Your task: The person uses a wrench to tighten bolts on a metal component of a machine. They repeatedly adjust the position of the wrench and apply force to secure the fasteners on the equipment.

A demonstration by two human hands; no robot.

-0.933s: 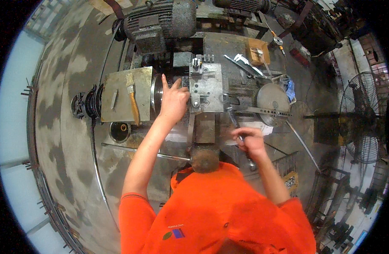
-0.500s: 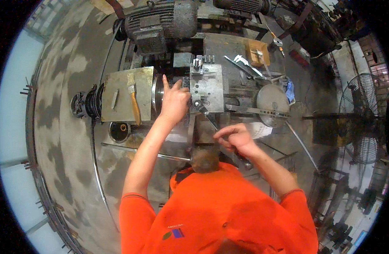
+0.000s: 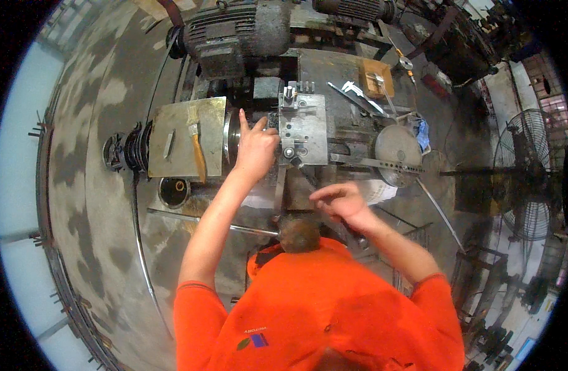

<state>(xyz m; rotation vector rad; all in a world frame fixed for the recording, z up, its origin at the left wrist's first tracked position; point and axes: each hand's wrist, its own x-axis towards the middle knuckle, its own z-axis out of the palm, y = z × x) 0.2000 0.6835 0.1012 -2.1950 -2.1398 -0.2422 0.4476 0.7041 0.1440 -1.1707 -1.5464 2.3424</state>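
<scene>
My left hand (image 3: 257, 151) reaches over the gap between a round, shiny metal chuck (image 3: 231, 137) and a grey tool block (image 3: 305, 130) on a lathe-like machine. Its index finger points away from me, the fingers are apart, and no object shows in it. Low on the right, my right hand (image 3: 343, 203) is curled with the index finger partly extended. A dark lever handle (image 3: 305, 173) slants from the block toward its fingertips. What lies under the curled fingers is hidden; a dark machine part shows just below them.
On a metal cover (image 3: 159, 139) lie a wooden-handled brush (image 3: 197, 151) and a small metal bar (image 3: 169, 143). Calipers (image 3: 358, 93), a cardboard box (image 3: 377, 77) and a round plate (image 3: 398, 153) are at right. A big motor (image 3: 240, 31) stands behind; a rounded knob (image 3: 299, 234) sits before my shirt.
My right hand has shifted very slightly left, and the lever handle near it looks darker, without its bright glint. My left hand keeps its place and pose beside the chuck.
</scene>
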